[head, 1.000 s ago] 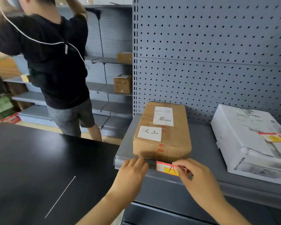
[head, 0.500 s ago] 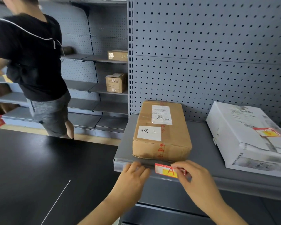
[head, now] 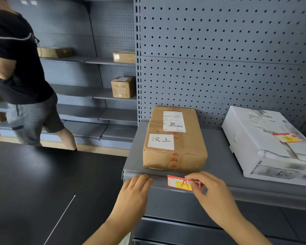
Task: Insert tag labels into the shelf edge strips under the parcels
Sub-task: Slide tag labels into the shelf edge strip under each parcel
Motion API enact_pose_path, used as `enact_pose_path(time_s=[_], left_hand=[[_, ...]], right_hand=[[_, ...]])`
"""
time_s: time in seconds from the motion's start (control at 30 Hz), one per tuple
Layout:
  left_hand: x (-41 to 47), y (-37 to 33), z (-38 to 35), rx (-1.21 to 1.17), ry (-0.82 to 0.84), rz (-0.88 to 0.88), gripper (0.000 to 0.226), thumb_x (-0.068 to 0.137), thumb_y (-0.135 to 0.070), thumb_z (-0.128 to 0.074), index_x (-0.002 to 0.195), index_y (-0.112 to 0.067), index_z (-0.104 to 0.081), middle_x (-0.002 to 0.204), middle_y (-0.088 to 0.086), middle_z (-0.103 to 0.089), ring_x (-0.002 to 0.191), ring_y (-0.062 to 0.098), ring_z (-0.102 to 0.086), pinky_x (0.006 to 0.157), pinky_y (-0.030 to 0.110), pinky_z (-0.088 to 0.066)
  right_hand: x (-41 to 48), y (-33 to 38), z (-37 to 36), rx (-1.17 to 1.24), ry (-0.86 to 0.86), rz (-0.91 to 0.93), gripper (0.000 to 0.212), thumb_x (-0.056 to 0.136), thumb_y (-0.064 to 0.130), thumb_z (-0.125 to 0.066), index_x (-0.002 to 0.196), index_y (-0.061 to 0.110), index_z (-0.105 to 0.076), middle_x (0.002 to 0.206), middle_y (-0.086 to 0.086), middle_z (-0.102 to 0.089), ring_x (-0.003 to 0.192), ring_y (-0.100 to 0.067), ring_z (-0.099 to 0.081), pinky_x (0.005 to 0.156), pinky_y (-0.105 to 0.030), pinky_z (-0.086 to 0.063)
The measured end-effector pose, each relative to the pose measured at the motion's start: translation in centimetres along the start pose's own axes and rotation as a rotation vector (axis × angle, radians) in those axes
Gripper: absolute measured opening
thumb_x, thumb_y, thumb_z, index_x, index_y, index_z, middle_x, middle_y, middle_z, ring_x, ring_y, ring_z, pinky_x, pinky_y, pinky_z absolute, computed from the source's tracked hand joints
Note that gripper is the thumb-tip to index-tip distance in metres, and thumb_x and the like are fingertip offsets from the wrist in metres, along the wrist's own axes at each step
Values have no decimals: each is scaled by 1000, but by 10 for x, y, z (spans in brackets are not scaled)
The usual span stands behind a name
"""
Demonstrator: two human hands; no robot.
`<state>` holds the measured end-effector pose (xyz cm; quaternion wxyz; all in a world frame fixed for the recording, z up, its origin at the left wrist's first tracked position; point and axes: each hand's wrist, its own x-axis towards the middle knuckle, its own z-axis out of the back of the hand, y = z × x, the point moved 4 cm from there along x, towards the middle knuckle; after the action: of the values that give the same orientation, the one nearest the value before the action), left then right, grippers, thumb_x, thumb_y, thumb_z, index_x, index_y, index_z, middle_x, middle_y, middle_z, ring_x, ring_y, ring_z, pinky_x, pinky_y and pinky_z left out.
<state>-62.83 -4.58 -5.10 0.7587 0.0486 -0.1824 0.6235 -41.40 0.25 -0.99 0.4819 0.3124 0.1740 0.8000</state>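
A brown cardboard parcel (head: 175, 140) with a white handwritten label lies on the grey shelf (head: 217, 156). Right below it, a red and yellow tag label (head: 177, 183) marked "A" sits against the shelf edge strip (head: 159, 179). My right hand (head: 212, 193) pinches the tag's right end with thumb and fingers. My left hand (head: 136, 193) rests with its fingertips on the strip to the left of the tag, holding nothing. A white parcel (head: 265, 144) lies at the right of the shelf, with another red and yellow tag (head: 286, 137) on top of it.
A black tabletop (head: 42, 191) fills the lower left. Another person in a black shirt and grey shorts (head: 21, 82) stands at the left by grey shelving that holds small cardboard boxes (head: 123, 86). Grey pegboard (head: 219, 59) backs the shelf.
Both hands stay at the strip, with the tag in the same place. The other person has moved further left, and my view has shifted slightly.
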Motion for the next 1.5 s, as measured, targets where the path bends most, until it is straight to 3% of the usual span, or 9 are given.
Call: enact_pose_path(time_s=[0.3, 0.57, 0.73, 0.87, 1.03, 1.13, 1.37, 1.5], left_hand=[[8, -13, 0, 0, -16, -4, 51, 52, -8, -84, 101, -15, -69, 98, 0, -67, 86, 21, -64, 74, 31, -54], [17, -11, 3, -71, -67, 20, 30, 68, -8, -77, 91, -20, -63, 90, -3, -62, 77, 17, -58, 72, 29, -52], [13, -7, 1, -79, -77, 15, 31, 67, -5, -78, 89, -21, -63, 88, -4, -61, 75, 17, -55, 68, 27, -49], [11, -7, 2, -89, -93, -1, 33, 65, -7, -80, 92, -20, -65, 88, -2, -61, 75, 17, -56, 67, 28, -50], [11, -8, 9, -76, -110, -22, 35, 63, -8, -82, 93, -17, -67, 88, 0, -63, 73, 18, -59, 66, 30, -52], [8, -5, 11, -92, -120, -22, 35, 67, -6, -78, 97, -18, -65, 91, -1, -62, 77, 19, -59, 69, 31, -52], [7, -6, 12, -129, -154, -85, 34, 67, -5, -75, 92, -21, -58, 91, -1, -59, 74, 19, -58, 63, 30, -48], [25, -16, 4, -185, -197, -147, 23, 76, -17, -46, 96, -27, -47, 97, -9, -46, 78, 13, -48, 67, 28, -37]], right_hand=[[2, 0, -3, 1, 23, 5, 15, 84, 27, -64, 91, 40, -65, 88, 24, -64, 81, -4, -62, 66, -25, -55], [7, 3, -6, 13, 16, 14, 19, 82, 26, -66, 93, 41, -65, 90, 25, -64, 83, -3, -62, 68, -26, -57], [16, 8, -7, 43, -28, 38, 19, 83, 23, -66, 93, 39, -66, 89, 30, -62, 81, -3, -60, 66, -26, -56], [18, 16, -19, -43, 17, 110, 12, 86, 29, -62, 93, 37, -66, 90, 25, -61, 81, -1, -58, 64, -26, -53], [23, 25, -31, -144, 46, 170, 14, 84, 21, -66, 95, 29, -68, 89, 15, -57, 77, -6, -56, 58, -17, -51], [25, 26, -35, -148, 21, 152, 14, 84, 20, -66, 94, 29, -69, 86, 13, -56, 76, -8, -54, 54, -21, -52], [22, 26, -37, -250, 7, 214, 14, 81, 20, -69, 93, 27, -68, 94, 13, -59, 89, -9, -51, 73, -23, -47], [14, 23, -20, -232, -21, 188, 15, 86, 24, -59, 99, 31, -64, 101, 17, -55, 97, -2, -45, 81, -17, -41]])
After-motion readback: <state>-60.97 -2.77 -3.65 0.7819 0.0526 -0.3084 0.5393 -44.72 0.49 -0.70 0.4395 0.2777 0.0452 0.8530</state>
